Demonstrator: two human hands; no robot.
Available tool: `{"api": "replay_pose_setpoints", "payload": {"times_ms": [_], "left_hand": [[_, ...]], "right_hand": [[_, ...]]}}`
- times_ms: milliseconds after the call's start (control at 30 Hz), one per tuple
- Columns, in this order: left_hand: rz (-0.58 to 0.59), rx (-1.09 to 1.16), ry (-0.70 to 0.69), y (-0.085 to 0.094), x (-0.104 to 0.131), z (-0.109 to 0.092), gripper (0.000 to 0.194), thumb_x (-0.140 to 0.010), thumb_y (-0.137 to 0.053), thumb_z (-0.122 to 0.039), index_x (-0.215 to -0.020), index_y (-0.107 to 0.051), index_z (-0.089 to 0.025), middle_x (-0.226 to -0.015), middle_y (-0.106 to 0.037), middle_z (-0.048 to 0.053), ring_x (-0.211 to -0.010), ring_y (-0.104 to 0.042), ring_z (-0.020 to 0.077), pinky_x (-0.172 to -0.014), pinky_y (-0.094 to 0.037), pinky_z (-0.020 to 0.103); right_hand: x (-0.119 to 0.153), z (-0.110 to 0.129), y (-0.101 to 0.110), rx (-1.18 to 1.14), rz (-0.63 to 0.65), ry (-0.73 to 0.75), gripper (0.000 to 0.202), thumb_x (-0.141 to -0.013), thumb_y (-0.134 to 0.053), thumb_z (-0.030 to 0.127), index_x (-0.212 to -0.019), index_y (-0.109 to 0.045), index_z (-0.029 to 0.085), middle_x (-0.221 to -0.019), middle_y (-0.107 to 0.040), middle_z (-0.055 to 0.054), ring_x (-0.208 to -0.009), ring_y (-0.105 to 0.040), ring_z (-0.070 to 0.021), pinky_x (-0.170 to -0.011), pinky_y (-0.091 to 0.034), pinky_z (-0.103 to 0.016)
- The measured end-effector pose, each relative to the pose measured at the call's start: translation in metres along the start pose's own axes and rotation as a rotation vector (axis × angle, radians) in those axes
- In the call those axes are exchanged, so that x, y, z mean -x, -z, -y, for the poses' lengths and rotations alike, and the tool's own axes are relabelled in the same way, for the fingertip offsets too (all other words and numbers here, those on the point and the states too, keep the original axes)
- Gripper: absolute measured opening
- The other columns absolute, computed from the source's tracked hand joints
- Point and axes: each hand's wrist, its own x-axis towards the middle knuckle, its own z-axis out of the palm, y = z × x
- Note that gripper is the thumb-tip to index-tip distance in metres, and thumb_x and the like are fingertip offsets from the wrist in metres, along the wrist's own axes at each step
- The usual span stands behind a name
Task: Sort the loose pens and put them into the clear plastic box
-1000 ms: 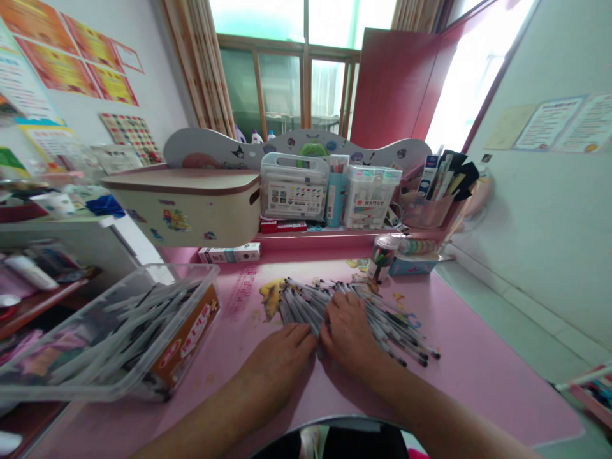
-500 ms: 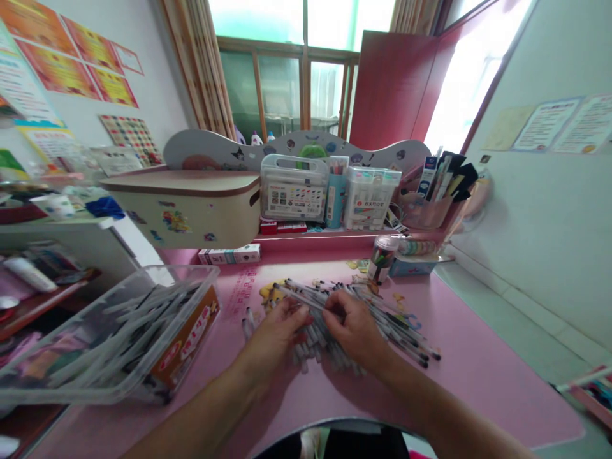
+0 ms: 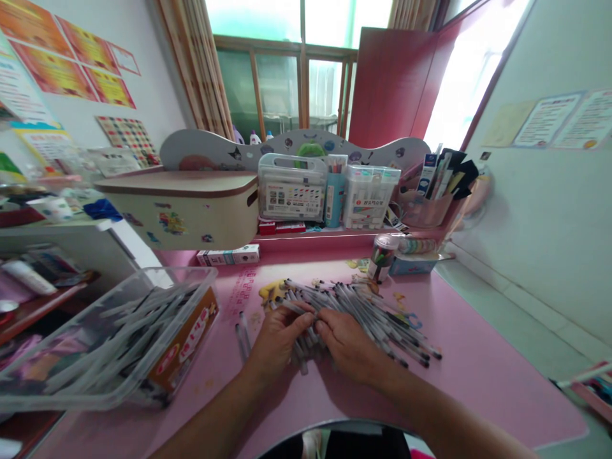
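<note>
A pile of clear-barrelled pens [image 3: 373, 313] with dark ends lies on the pink desk [image 3: 482, 376]. Over its near left part, my left hand [image 3: 275, 335] is closed, thumb against fingers, on a slim pen [image 3: 297, 307]. My right hand [image 3: 348, 338] meets it fingertip to fingertip, pinched at the same pen's right end. The fingers cover most of that pen. A couple of loose pens [image 3: 242, 336] lie apart, left of my left hand.
A clear plastic bin [image 3: 191, 275] full of pens stands at the left. Behind the pile are a round clear jar [image 3: 382, 258], a blue box [image 3: 414, 265] and a long white box [image 3: 228, 255]. Marker cases [image 3: 292, 191] and a cream storage box [image 3: 191, 213] line the raised shelf.
My right hand has moved left and down, and its fingertips now meet those of my left hand. My left hand has shifted slightly left, its thumb now pressed on the pen.
</note>
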Motion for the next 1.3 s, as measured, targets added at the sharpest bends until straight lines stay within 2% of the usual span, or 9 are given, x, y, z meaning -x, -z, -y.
{"api": "replay_pose_setpoints", "payload": {"times_ms": [100, 233, 433, 633, 800, 900, 1100, 1200, 1300], "left_hand": [[0.019, -0.002, -0.006, 0.006, -0.005, 0.005, 0.027, -0.069, -0.085, -0.032, -0.085, -0.069, -0.017, -0.069, -0.068, 0.002, -0.061, -0.064, 0.0152, -0.056, -0.052, 0.025], [0.02, -0.041, -0.049, 0.009, -0.007, 0.007, 0.029, -0.067, -0.085, -0.034, -0.083, -0.069, -0.016, -0.067, -0.066, 0.001, -0.06, -0.063, 0.0141, -0.058, -0.052, 0.024], [0.03, -0.127, -0.098, 0.004, 0.005, -0.005, 0.026, -0.068, -0.084, -0.035, -0.081, -0.07, -0.017, -0.061, -0.062, -0.002, -0.052, -0.057, 0.0114, -0.051, -0.048, 0.022], [0.121, -0.155, -0.153, 0.004, 0.006, -0.017, 0.024, -0.067, -0.084, -0.035, -0.074, -0.07, -0.017, -0.062, -0.062, -0.002, -0.057, -0.057, 0.011, -0.056, -0.048, 0.021], [0.092, -0.215, -0.16, 0.008, 0.002, -0.011, 0.026, -0.074, -0.078, -0.04, -0.077, -0.065, -0.018, -0.051, -0.05, -0.007, -0.046, -0.045, 0.0073, -0.045, -0.037, 0.017], [0.053, -0.246, -0.176, 0.007, 0.003, -0.007, 0.026, -0.08, -0.073, -0.041, -0.078, -0.061, -0.018, -0.052, -0.051, -0.007, -0.042, -0.041, 0.0062, -0.043, -0.035, 0.017], [0.06, -0.242, -0.168, 0.006, 0.005, -0.01, 0.029, -0.079, -0.075, -0.043, -0.08, -0.06, -0.018, -0.057, -0.055, -0.006, -0.045, -0.044, 0.006, -0.044, -0.038, 0.017], [0.045, -0.192, -0.153, 0.008, 0.002, -0.013, 0.033, -0.077, -0.077, -0.046, -0.081, -0.061, -0.018, -0.056, -0.053, -0.007, -0.047, -0.043, 0.0054, -0.046, -0.036, 0.015], [0.03, -0.087, -0.074, 0.013, -0.003, -0.015, 0.038, -0.076, -0.077, -0.051, -0.086, -0.062, -0.018, -0.065, -0.06, -0.004, -0.05, -0.048, 0.0062, -0.047, -0.039, 0.017]], "right_hand": [[-0.001, -0.001, 0.002, -0.02, 0.043, -0.002, 0.026, -0.1, -0.042, 0.021, -0.08, -0.058, 0.019, -0.073, -0.062, -0.002, -0.068, -0.057, -0.0159, -0.064, -0.041, -0.028], [-0.001, -0.001, 0.002, -0.067, 0.038, 0.012, 0.026, -0.1, -0.042, 0.024, -0.082, -0.06, 0.019, -0.071, -0.059, 0.0, -0.065, -0.054, -0.0149, -0.063, -0.037, -0.028], [-0.001, 0.001, 0.003, -0.219, 0.07, 0.02, 0.025, -0.099, -0.045, 0.026, -0.086, -0.065, 0.019, -0.075, -0.06, 0.0, -0.069, -0.054, -0.0149, -0.064, -0.038, -0.028], [-0.002, -0.001, 0.007, -0.443, 0.141, 0.035, 0.021, -0.097, -0.047, 0.028, -0.089, -0.064, 0.018, -0.081, -0.061, 0.0, -0.076, -0.054, -0.0153, -0.07, -0.041, -0.028], [-0.003, -0.004, 0.004, -0.302, 0.119, 0.063, 0.017, -0.095, -0.046, 0.021, -0.083, -0.058, 0.019, -0.076, -0.056, 0.001, -0.072, -0.051, -0.015, -0.067, -0.037, -0.028], [-0.003, -0.004, 0.0, -0.219, 0.073, 0.096, 0.019, -0.096, -0.044, 0.018, -0.081, -0.057, 0.019, -0.079, -0.057, -0.001, -0.074, -0.051, -0.0154, -0.069, -0.037, -0.029], [-0.001, -0.001, -0.001, -0.321, 0.065, 0.048, 0.021, -0.097, -0.045, 0.021, -0.084, -0.062, 0.02, -0.078, -0.059, 0.001, -0.072, -0.053, -0.0141, -0.067, -0.038, -0.027], [-0.001, -0.003, 0.004, -0.344, 0.112, 0.011, 0.016, -0.095, -0.051, 0.025, -0.1, -0.066, 0.02, -0.072, -0.058, 0.003, -0.063, -0.051, -0.0128, -0.061, -0.036, -0.026], [-0.003, -0.009, 0.008, -0.391, 0.099, -0.046, 0.028, -0.095, -0.054, 0.036, -0.116, -0.061, 0.019, -0.068, -0.054, 0.004, -0.058, -0.048, -0.0129, -0.058, -0.035, -0.026]]}}
